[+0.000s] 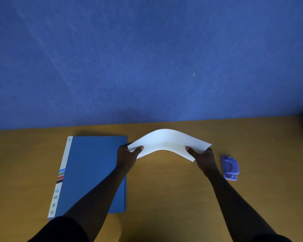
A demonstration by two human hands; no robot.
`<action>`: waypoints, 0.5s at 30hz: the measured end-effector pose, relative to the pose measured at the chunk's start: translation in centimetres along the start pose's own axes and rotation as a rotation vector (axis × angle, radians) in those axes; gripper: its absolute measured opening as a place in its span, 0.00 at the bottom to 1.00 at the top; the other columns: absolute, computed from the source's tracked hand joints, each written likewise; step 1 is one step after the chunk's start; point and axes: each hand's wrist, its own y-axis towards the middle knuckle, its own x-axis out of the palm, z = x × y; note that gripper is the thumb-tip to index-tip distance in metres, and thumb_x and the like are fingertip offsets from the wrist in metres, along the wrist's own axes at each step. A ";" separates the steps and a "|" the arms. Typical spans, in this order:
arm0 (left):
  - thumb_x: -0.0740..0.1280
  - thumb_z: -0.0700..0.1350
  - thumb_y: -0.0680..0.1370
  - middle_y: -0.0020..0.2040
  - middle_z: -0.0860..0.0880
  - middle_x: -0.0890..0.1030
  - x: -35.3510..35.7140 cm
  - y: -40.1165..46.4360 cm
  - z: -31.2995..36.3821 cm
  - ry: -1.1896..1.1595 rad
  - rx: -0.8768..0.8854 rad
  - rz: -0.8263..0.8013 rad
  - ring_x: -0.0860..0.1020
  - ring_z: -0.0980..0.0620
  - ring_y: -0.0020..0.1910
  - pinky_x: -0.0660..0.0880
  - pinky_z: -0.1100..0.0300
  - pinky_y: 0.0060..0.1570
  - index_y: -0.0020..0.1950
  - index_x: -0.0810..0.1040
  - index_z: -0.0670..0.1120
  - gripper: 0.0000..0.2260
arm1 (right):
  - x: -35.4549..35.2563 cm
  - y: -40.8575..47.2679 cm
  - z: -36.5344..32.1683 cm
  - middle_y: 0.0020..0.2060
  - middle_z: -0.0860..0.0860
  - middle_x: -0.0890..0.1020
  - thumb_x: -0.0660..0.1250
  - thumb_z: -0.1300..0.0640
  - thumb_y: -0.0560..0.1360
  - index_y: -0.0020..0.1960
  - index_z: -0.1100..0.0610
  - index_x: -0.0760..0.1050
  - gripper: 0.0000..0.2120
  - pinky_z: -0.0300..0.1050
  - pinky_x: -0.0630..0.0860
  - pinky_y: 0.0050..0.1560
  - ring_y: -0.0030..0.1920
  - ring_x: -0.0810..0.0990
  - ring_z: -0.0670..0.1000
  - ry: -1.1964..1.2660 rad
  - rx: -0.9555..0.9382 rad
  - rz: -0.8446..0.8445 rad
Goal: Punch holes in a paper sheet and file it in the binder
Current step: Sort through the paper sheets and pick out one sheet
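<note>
A brown desk (164, 198) meets a blue wall (147, 58). The closed binder (94, 172) lies flat towards the desk's left edge. The paper (166, 141) arches above mid-desk, probably clear of it, pinched at its ends by the left hand (128, 154) and right hand (203, 158). The punch (230, 168) sits towards the right edge.

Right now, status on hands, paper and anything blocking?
Both hands, left and right, gripping the white paper sheet, bowed upward above the table. Closed blue binder lies left, purple hole punch right, untouched. Nothing in the way.
</note>
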 end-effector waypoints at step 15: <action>0.78 0.42 0.69 0.44 0.47 0.83 -0.6 2.2 -1.3 0.071 -0.036 -0.101 0.82 0.48 0.43 0.76 0.58 0.41 0.46 0.82 0.43 0.09 | -0.5 1.2 -0.4 0.45 0.51 0.84 0.76 0.60 0.70 0.50 0.57 0.80 0.10 0.34 0.78 0.39 0.47 0.84 0.52 -0.103 -0.031 -0.012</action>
